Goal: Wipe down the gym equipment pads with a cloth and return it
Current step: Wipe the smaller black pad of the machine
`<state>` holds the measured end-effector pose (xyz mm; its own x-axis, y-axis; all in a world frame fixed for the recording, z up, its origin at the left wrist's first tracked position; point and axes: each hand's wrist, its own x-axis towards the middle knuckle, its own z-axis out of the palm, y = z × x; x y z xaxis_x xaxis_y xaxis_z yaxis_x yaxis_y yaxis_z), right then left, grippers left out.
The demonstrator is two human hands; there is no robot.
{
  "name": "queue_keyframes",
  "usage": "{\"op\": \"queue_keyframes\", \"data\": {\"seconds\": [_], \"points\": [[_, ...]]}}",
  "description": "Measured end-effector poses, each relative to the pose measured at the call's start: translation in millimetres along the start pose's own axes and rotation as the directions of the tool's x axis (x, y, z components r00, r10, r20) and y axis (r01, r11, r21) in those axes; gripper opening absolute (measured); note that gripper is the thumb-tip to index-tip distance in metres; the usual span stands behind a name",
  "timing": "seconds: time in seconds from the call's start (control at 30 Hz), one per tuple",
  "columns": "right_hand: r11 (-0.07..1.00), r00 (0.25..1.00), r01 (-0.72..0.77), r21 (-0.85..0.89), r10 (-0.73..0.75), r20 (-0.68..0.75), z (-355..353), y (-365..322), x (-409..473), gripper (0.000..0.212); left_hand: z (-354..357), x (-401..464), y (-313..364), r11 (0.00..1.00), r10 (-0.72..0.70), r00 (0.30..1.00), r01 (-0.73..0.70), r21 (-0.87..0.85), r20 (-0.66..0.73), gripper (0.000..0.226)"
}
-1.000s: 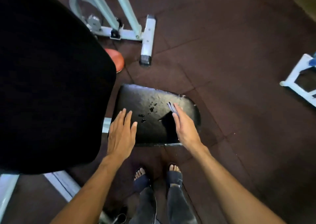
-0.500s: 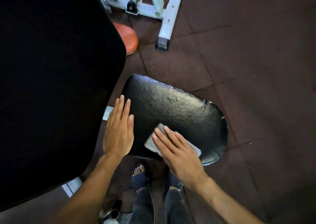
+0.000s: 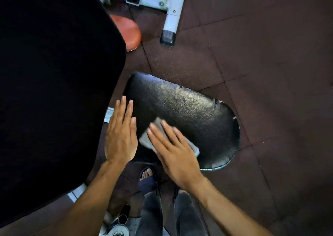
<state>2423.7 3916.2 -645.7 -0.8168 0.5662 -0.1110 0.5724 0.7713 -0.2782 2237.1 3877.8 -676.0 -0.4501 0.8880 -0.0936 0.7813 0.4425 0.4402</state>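
— What did the cloth look like, and where was it?

— It was a small pale grey piece, folded flat, lying on the near left part of the black seat pad. Most of it was hidden; one corner stuck out past the fingertips and a strip showed by the wrist side.

— Who had hold of it?

— The right hand lay on top of it with straight, spread fingers, pressing it flat against the pad rather than clutching it. The left hand was also flat and relaxed, fingers together, resting on the pad's left edge just beside the cloth and grasping nothing.

— And the pad itself?

— Glossy black, wrinkled like worn leather, with a dull sheen across the middle. Its far right edge was rounded, with small tears showing pale along the seam.

— Anything else around?

— A large black back pad filled the left side. Beyond it sat a round red cushion and a pale metal frame on the dark floor tiles. A sandalled foot showed below the hands.
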Motion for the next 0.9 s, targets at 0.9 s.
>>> {"op": "queue_keyframes", "data": {"seconds": [0.9], "points": [[0.884,0.868,-0.462,0.073,0.467,-0.17,-24.9,85.0,71.9,0.047,1.0,-1.0,5.0,0.999,-0.042,0.999,0.042,-0.003,-0.011,0.054]]}}
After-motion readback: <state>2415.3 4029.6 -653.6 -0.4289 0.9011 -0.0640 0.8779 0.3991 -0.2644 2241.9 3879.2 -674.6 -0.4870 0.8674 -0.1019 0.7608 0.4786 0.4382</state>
